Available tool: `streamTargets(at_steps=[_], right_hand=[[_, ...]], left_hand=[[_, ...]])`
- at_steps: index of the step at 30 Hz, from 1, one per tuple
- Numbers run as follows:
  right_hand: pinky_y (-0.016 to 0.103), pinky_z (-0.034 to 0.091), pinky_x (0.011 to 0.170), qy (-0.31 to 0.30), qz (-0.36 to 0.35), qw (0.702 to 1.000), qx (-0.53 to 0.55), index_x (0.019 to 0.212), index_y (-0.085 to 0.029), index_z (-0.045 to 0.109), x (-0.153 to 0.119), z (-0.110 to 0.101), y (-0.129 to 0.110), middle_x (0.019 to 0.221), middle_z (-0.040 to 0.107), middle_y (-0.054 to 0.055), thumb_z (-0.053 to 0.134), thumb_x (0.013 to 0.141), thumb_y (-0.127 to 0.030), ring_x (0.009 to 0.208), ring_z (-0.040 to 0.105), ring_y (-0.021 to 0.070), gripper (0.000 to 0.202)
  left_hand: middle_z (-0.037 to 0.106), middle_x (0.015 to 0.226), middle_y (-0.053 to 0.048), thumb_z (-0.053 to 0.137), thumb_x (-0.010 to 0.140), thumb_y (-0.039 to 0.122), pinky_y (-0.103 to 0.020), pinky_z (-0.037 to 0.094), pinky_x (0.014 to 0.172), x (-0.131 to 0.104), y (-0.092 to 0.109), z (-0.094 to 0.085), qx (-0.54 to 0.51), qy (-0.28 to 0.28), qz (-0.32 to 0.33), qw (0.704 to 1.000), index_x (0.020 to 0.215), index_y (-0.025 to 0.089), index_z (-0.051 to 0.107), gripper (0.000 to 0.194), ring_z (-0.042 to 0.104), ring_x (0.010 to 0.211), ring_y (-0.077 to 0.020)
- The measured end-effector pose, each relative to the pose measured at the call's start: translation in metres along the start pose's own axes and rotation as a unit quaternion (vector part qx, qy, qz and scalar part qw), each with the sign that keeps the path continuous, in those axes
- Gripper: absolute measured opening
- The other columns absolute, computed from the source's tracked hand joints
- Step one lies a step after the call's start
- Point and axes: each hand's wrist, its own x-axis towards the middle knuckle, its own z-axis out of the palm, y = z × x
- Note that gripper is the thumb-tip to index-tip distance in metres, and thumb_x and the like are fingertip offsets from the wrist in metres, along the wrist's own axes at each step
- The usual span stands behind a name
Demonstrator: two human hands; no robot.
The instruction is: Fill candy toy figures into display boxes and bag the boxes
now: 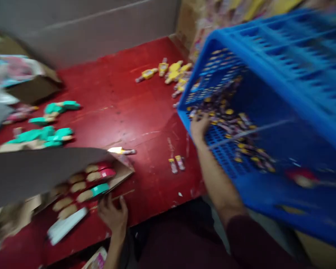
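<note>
The tilted blue plastic crate (280,98) likely eases reaching; right hand (200,125) at yellow-ended pieces (229,111), grip unclear; left hand (113,215) spread near the cardboard box (44,170).

Blue crate (285,101) cut off at right, right fingers (205,119) and small pieces (242,146) inside it blurred.

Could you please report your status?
Right hand in tilted blue plastic crate, at small purple-and-yellow pieces; grip unclear. Left hand open, beside brown cardboard box. Crate rim beside right forearm.
</note>
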Motion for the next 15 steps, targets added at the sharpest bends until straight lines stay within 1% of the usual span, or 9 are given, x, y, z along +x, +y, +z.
streamTargets(at_steps=[1,2,4,6,7,9,11,14,15], right_hand=[[0.039,0.045,0.092,0.004,0.073,0.991,0.109,0.102,-0.01,0.055,-0.01,-0.004,-0.002,0.103,0.063,0.018,0.042,0.086,-0.013,0.098,0.059,0.0222,0.021],[0.035,0.048,0.088,0.013,0.091,0.987,0.13,0.103,-0.011,0.055,-0.02,-0.007,-0.001,0.1,0.064,0.015,0.044,0.085,-0.015,0.094,0.06,0.0201,0.021],[0.03,0.051,0.078,0.05,0.113,0.984,0.132,0.107,-0.014,0.055,-0.042,-0.019,0.008,0.096,0.065,0.01,0.046,0.087,-0.021,0.086,0.061,0.0167,0.024],[0.026,0.051,0.068,0.08,0.159,0.96,0.215,0.11,-0.017,0.054,-0.074,-0.044,0.021,0.096,0.065,0.006,0.047,0.087,-0.03,0.08,0.06,0.0143,0.027],[0.025,0.05,0.063,0.079,0.187,0.942,0.268,0.11,-0.018,0.054,-0.095,-0.06,0.027,0.094,0.065,0.004,0.05,0.086,-0.034,0.077,0.06,0.0135,0.029],[0.023,0.047,0.056,0.035,0.229,0.916,0.328,0.104,-0.019,0.057,-0.145,-0.096,0.038,0.086,0.065,0.002,0.057,0.081,-0.041,0.066,0.057,0.0122,0.032],[0.024,0.046,0.054,-0.042,0.234,0.918,0.318,0.1,-0.018,0.061,-0.199,-0.129,0.049,0.079,0.065,0.001,0.059,0.08,-0.045,0.061,0.056,0.0127,0.033],[0.025,0.045,0.051,-0.107,0.239,0.925,0.274,0.092,-0.018,0.065,-0.265,-0.16,0.066,0.071,0.064,0.001,0.058,0.082,-0.045,0.056,0.054,0.013,0.03],[0.025,0.045,0.051,-0.126,0.248,0.923,0.266,0.092,-0.018,0.066,-0.28,-0.166,0.072,0.071,0.065,0.001,0.058,0.082,-0.045,0.056,0.055,0.0131,0.03]], left_hand=[[0.055,0.124,-0.026,0.062,0.085,0.03,-0.061,0.043,0.097,-0.001,0.001,-0.002,-0.026,0.024,0.017,0.999,0.126,0.008,0.054,0.047,0.05,0.123,-0.0413],[0.057,0.122,-0.024,0.065,0.083,0.027,-0.06,0.043,0.097,-0.001,0.004,-0.003,-0.069,0.034,0.037,0.996,0.129,0.012,0.053,0.05,0.052,0.122,-0.0398],[0.063,0.113,-0.018,0.067,0.08,0.019,-0.053,0.048,0.093,0.006,0.018,0.0,-0.19,0.022,0.078,0.978,0.13,0.017,0.053,0.052,0.059,0.111,-0.0342],[0.067,0.103,-0.012,0.065,0.082,0.014,-0.044,0.051,0.087,0.023,0.052,0.001,-0.331,-0.018,0.112,0.937,0.125,0.02,0.056,0.045,0.064,0.097,-0.027],[0.068,0.1,-0.01,0.062,0.083,0.013,-0.04,0.052,0.084,0.034,0.078,0.0,-0.4,-0.043,0.122,0.907,0.121,0.02,0.058,0.039,0.065,0.093,-0.024],[0.069,0.101,-0.008,0.057,0.088,0.017,-0.037,0.051,0.085,0.06,0.144,-0.004,-0.525,-0.129,0.122,0.832,0.114,0.02,0.061,0.026,0.064,0.094,-0.0213],[0.068,0.107,-0.009,0.053,0.092,0.026,-0.037,0.051,0.089,0.084,0.225,-0.011,-0.604,-0.26,0.113,0.745,0.113,0.019,0.062,0.024,0.064,0.098,-0.0206],[0.068,0.11,-0.009,0.054,0.092,0.031,-0.037,0.051,0.09,0.101,0.35,-0.028,-0.64,-0.475,0.103,0.596,0.115,0.018,0.062,0.027,0.063,0.101,-0.0215],[0.068,0.109,-0.01,0.055,0.092,0.03,-0.04,0.05,0.093,0.101,0.387,-0.035,-0.631,-0.522,0.1,0.565,0.115,0.017,0.062,0.027,0.063,0.102,-0.0225]])
